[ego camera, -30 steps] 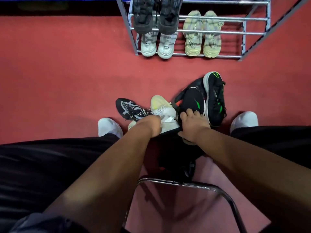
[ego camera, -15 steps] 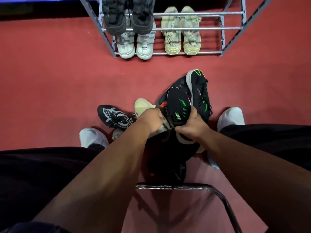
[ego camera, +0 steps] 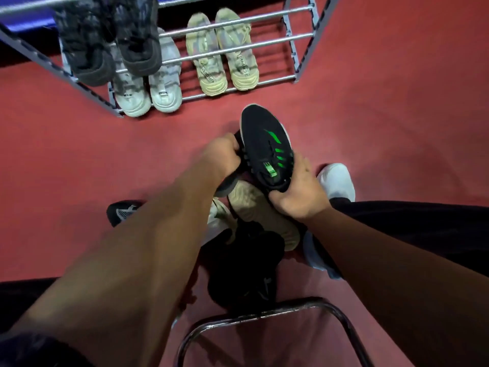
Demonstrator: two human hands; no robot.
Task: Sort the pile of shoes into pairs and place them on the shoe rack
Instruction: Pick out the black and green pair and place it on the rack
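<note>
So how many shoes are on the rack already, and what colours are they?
Dark shoes: 2
White shoes: 2
Beige shoes: 2
Total on the shoe rack: 6

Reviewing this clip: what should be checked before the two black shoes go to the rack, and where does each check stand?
1. Right hand grips the black green-striped shoe at its heel end: ok.
2. Left hand grips the second black shoe: ok.
3. Second black shoe matches the first: cannot tell, the hand hides most of it.
4. Shoe rack has bare upper rails right of the dark grey pair: ok.
5. Held shoes free of the beige shoe below: cannot tell.
</note>
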